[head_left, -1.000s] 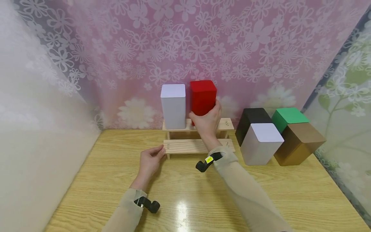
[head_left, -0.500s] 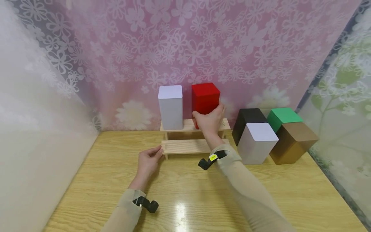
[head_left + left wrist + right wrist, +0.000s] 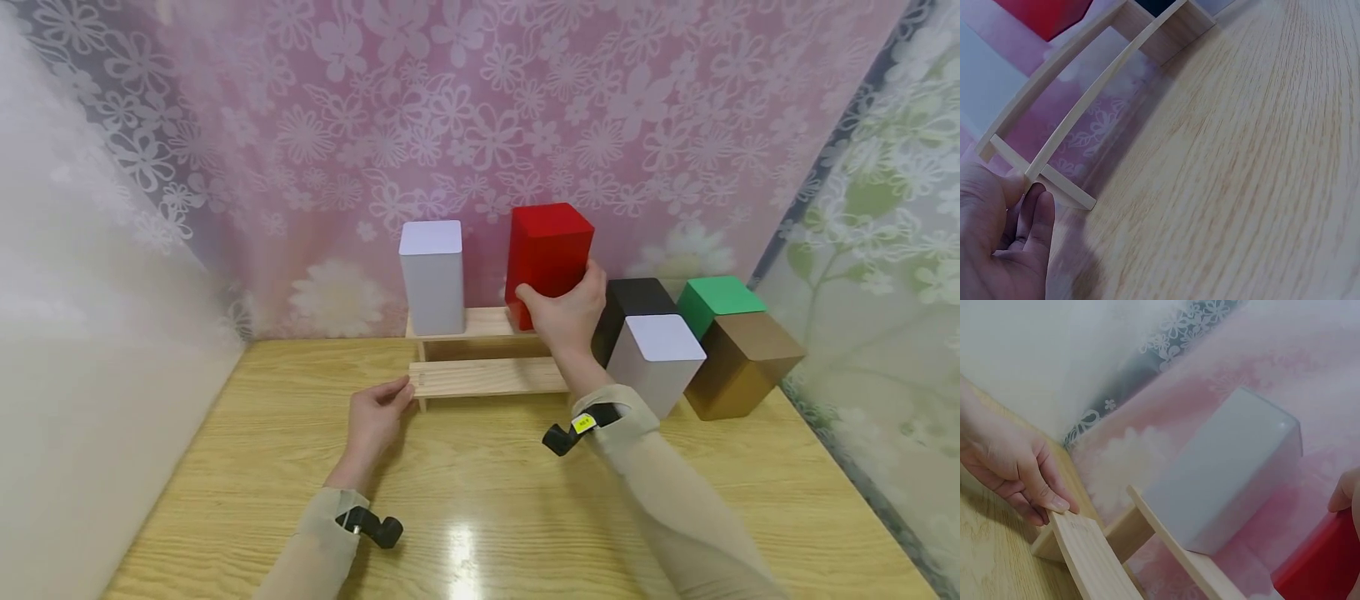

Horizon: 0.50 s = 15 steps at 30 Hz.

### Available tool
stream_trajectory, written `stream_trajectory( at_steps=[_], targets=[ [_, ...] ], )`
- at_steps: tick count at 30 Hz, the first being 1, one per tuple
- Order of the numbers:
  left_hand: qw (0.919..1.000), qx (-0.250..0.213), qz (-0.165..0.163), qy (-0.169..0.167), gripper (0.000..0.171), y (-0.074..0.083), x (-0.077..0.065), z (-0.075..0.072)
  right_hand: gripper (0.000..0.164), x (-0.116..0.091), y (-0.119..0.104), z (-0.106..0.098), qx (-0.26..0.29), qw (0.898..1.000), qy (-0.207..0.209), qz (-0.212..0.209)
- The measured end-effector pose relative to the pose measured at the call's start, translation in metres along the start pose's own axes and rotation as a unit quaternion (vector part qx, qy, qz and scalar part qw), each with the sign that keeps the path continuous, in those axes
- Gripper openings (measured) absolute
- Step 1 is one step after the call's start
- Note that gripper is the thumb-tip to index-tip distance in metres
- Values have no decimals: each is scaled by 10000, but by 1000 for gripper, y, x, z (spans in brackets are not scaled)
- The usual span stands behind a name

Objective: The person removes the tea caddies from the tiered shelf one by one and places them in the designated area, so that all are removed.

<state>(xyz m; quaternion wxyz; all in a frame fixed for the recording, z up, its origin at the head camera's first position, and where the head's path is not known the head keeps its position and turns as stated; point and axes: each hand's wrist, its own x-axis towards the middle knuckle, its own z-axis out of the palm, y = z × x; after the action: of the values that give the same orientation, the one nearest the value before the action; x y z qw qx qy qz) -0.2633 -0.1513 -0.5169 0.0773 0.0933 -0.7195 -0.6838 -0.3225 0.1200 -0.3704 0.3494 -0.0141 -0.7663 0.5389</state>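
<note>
My right hand (image 3: 572, 315) grips a red box (image 3: 546, 254) from the front, thumb on its left side and fingers round its right. The red box is over the right part of the upper tier of a small two-step wooden shelf (image 3: 487, 379); my hand partly hides its base, and whether it touches the tier I cannot tell. On the upper tier's left end stands a white box (image 3: 432, 279), upright. My left hand (image 3: 375, 417) pinches the left end of the lower tier between thumb and fingers, as the left wrist view shows at the board's end (image 3: 1034, 169).
Right of the shelf, a black box (image 3: 637, 304), a second white box (image 3: 660, 358), a green box (image 3: 720, 302) and a brown box (image 3: 746, 358) stand close together on the wooden table (image 3: 450, 475). A pink flowered curtain (image 3: 337, 167) hangs behind the shelf.
My right hand has carried the red box to the right, away from the white box on the shelf. My left hand keeps its pinch on the shelf. The head view has shifted slightly.
</note>
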Motion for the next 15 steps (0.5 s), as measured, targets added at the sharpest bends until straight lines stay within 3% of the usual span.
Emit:
stream_trajectory(
  at_steps=[9, 15],
  targets=[
    [10000, 9, -19, -29, 27, -2, 1, 0, 78, 0, -17, -47, 301, 9993, -197, 115],
    [10000, -37, -44, -32, 28, -3, 2, 0, 75, 1, -30, -83, 411, 9988, -238, -79]
  ],
)
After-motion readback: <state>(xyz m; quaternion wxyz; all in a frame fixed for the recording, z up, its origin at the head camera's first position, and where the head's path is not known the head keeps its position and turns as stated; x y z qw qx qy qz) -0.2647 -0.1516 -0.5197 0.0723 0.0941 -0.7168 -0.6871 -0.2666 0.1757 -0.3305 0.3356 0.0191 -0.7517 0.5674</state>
